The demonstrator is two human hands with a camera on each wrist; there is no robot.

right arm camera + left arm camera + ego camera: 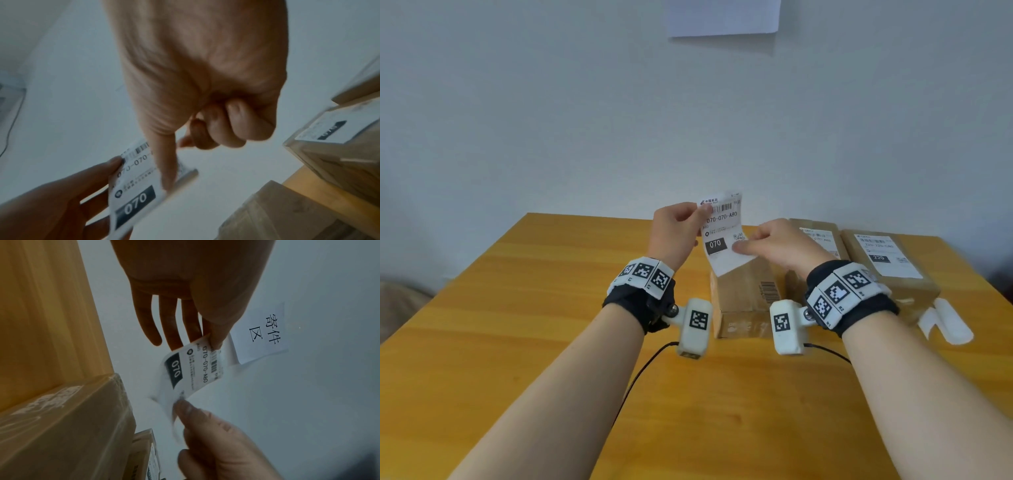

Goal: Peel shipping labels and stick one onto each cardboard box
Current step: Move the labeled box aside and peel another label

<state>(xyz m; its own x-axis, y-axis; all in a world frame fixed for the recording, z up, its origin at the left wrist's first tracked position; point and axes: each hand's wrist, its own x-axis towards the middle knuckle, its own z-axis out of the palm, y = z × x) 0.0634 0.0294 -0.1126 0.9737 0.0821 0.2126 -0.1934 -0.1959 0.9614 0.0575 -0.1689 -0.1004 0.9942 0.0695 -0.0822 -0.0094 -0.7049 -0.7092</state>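
Note:
A white shipping label point(722, 233) printed "070" is held up in the air above a bare cardboard box point(744, 298). My left hand point(676, 233) pinches the label's top left corner between thumb and fingers. My right hand point(780, 246) pinches its lower right edge. In the left wrist view the label point(189, 369) curls, with a white sheet behind it at the right-hand thumb. In the right wrist view the label point(135, 188) shows, crossed by my right thumb. Two boxes at the right, one point(818, 240) and another point(887, 260), carry labels.
The boxes stand on a yellow wooden table point(517, 342) against a pale wall. Curled white backing strips point(945, 322) lie by the table's right edge. A paper sign point(265, 332) with two characters hangs on the wall. Cables run from the wrist cameras over the table.

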